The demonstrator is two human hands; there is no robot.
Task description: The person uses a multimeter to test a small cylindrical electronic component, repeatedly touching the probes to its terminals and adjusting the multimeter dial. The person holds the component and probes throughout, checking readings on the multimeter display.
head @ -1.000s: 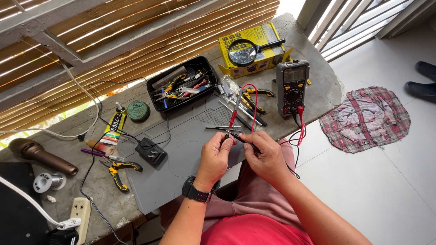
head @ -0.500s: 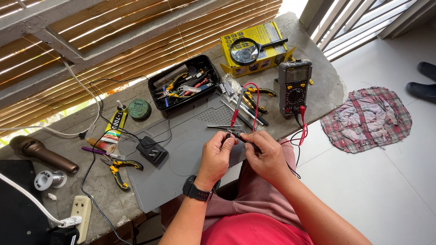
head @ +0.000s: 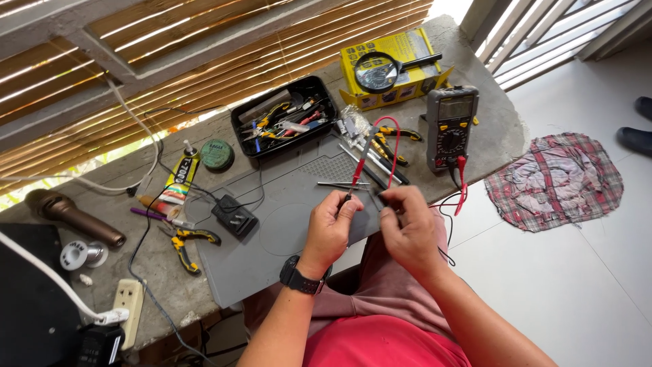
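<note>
My left hand [head: 331, 230], with a black watch on the wrist, pinches the lower end of a red multimeter probe [head: 358, 168] that points up over the grey work mat [head: 272, 224]. My right hand [head: 405, 228] is close beside it, fingers closed on a small dark part, probably the black probe; I cannot see it clearly. Both hands hover over the mat's near right edge. A red lead [head: 461, 178] runs to the grey multimeter [head: 449, 127] just beyond my right hand.
A black tray of tools [head: 283, 115], loose tweezers and pliers [head: 388, 143], a yellow box with a magnifying glass [head: 380, 71], a black adapter [head: 233, 214], yellow cutters [head: 187, 243], a green tin [head: 216, 154] and a power strip [head: 127, 301] lie on the concrete bench. A checked rag [head: 555, 178] lies on the floor.
Both hands stay together over the mat; the fingers shift slightly on the probe. Nothing else has moved.
</note>
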